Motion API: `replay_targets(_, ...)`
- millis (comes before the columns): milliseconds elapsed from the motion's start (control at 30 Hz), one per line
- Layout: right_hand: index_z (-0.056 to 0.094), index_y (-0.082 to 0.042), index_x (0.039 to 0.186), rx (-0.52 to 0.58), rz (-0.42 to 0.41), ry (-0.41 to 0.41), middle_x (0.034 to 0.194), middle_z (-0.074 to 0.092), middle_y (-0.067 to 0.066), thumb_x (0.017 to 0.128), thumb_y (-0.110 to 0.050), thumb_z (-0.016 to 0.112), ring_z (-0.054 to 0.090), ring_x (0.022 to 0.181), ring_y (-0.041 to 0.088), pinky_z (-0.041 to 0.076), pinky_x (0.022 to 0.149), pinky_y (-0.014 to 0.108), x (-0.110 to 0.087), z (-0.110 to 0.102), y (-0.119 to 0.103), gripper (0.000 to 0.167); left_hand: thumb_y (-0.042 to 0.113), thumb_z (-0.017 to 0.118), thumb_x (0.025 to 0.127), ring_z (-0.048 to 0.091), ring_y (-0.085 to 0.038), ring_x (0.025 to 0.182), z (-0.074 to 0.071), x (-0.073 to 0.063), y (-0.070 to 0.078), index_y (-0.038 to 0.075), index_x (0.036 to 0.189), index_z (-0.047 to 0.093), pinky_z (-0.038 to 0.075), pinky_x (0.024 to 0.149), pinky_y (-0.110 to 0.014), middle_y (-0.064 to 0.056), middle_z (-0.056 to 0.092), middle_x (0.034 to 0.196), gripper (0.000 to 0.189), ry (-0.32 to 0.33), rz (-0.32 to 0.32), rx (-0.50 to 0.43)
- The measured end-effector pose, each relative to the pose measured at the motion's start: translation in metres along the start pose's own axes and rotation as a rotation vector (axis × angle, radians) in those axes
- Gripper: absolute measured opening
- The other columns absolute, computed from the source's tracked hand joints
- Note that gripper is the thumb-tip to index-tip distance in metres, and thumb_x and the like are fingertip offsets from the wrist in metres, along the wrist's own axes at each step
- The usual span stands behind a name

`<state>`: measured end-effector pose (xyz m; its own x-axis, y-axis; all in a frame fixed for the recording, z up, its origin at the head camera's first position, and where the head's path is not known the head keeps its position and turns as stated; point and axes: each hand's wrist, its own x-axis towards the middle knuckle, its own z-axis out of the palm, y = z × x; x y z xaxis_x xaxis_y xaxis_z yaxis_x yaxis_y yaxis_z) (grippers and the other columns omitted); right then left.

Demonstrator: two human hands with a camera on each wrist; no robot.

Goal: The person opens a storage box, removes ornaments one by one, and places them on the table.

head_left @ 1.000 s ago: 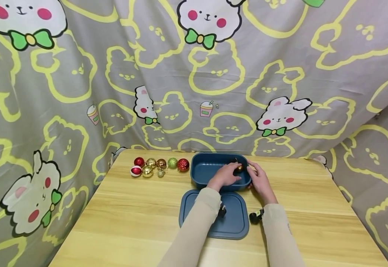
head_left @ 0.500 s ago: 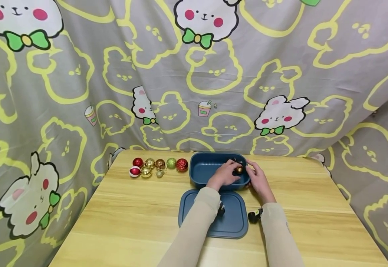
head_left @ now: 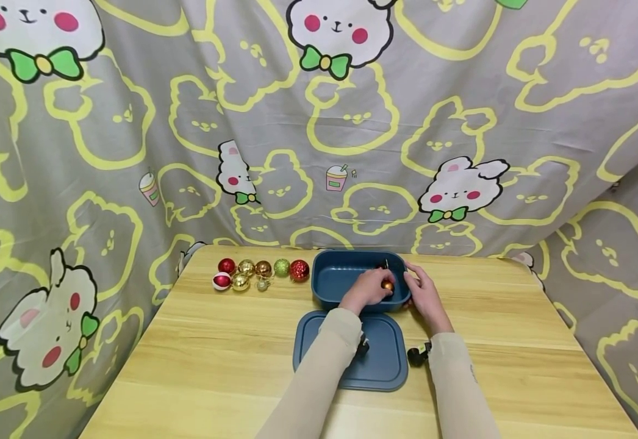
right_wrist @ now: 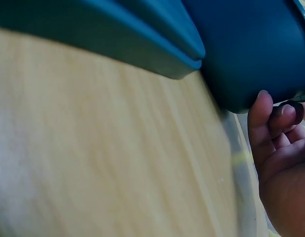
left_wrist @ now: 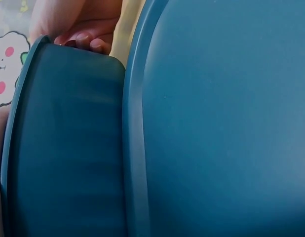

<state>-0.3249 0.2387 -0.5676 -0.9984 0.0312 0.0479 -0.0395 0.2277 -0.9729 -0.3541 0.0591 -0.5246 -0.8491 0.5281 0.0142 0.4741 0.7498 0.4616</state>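
In the head view a dark blue plastic box (head_left: 332, 277) stands at the back of the wooden table. My left hand (head_left: 367, 288) reaches over its front wall and pinches a bronze Christmas ball (head_left: 388, 285) inside. A dark reddish bit with a hanging loop shows just behind those fingers. At the box's right end, my right hand (head_left: 427, 299) holds the wall, fingertips at the rim. From the right wrist, this hand's bent fingers (right_wrist: 261, 108) lie against the box (right_wrist: 256, 54). Something dark red (left_wrist: 70, 43) peeks out by them in the left wrist view; I cannot tell what it is.
The blue lid (head_left: 379, 372) lies in front of the box, under my left forearm. Left of the box sit several Christmas balls, among them a glittery red ball (head_left: 299, 271), a green ball (head_left: 282, 267) and a gold ball (head_left: 240, 281). A patterned curtain (head_left: 275, 122) hangs behind.
The bronze ball has shifted slightly left and toward me within the box, along with my left fingers. My right hand stays at the box's end.
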Motion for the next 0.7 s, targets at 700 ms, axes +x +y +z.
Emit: replay_targets(700, 0.038, -0.012, 0.161, 0.021, 0.063, -0.05, 0.107, 0.068, 0.032, 0.112, -0.026, 0.045, 0.059, 0.057, 0.028, 0.059, 0.057, 0.04, -0.007, -0.003, -0.019, 0.051, 0.028, 0.072, 0.099, 0.065, -0.008, 0.097, -0.002, -0.014, -0.004, 0.018, 0.127, 0.07, 0.055, 0.086, -0.017, 0.0, 0.068, 0.117, 0.03, 0.328, 0.108, -0.258)
